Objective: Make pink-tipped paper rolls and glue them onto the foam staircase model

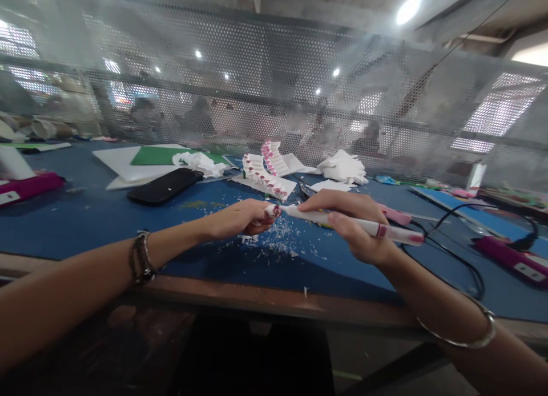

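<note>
My right hand (353,222) is closed around a white marker pen (387,230) with a pink end, held almost level above the blue table top (85,219). Its tip meets a small white piece with pink marks (273,211), pinched in the fingers of my left hand (237,218). Both hands hover over a scatter of white scraps (282,236) on the blue surface. Behind them stand two rows of similar small white pieces with pink marks (268,176) on white strips.
A black phone (165,186) lies at the left, near white and green sheets (149,156) and crumpled white paper (199,163). Pink tools (509,256) with black cables (454,253) lie at the right, another pink one (28,188) far left. A perforated metal screen (274,88) closes the table's back; people sit beyond it.
</note>
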